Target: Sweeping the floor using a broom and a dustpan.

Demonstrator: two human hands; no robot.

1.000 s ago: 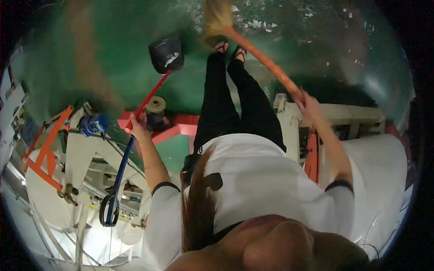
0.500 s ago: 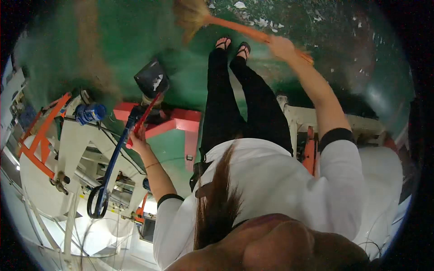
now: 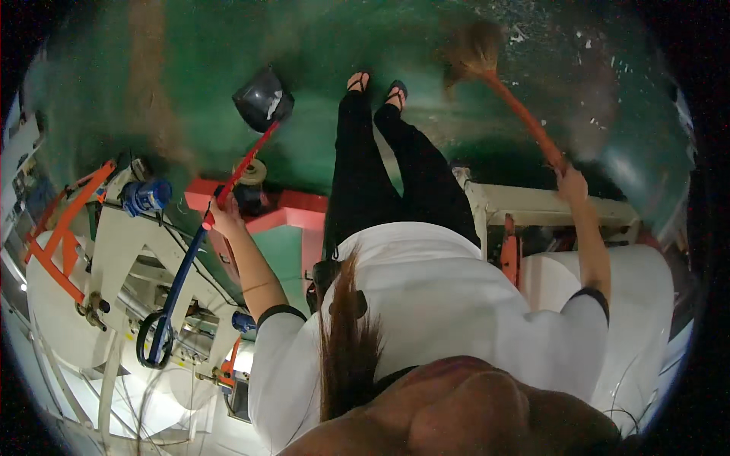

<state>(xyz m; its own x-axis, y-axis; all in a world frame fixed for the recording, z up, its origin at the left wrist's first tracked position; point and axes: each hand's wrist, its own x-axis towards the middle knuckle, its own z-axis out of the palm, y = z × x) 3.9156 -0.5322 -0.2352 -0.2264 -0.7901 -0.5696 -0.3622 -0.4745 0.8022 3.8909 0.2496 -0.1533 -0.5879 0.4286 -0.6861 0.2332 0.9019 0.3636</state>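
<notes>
My left hand [image 3: 226, 216] is closed round the red handle of a long-handled dustpan [image 3: 258, 102]. Its black pan hangs out over the green floor, left of my feet, with some white scraps in it. On the right, my right hand [image 3: 572, 185] grips the end of a broom's orange handle [image 3: 525, 118]. The broom's straw-coloured bristle head [image 3: 475, 57] is blurred and lies ahead of my feet to the right, near scattered white scraps [image 3: 518, 32]. Broom and dustpan are well apart.
A red pallet jack [image 3: 300, 211] with a blue handle [image 3: 182, 281] stands beside my left arm. Further left is a cream machine frame [image 3: 156, 247] with a blue motor [image 3: 147, 196] and orange bars [image 3: 72, 235]. A cream beam [image 3: 547, 204] and large white roll [image 3: 623, 296] are at my right.
The broom head has swung from ahead-left to the right, and my right hand has drawn back and outward. My left hand with the dustpan has shifted only slightly.
</notes>
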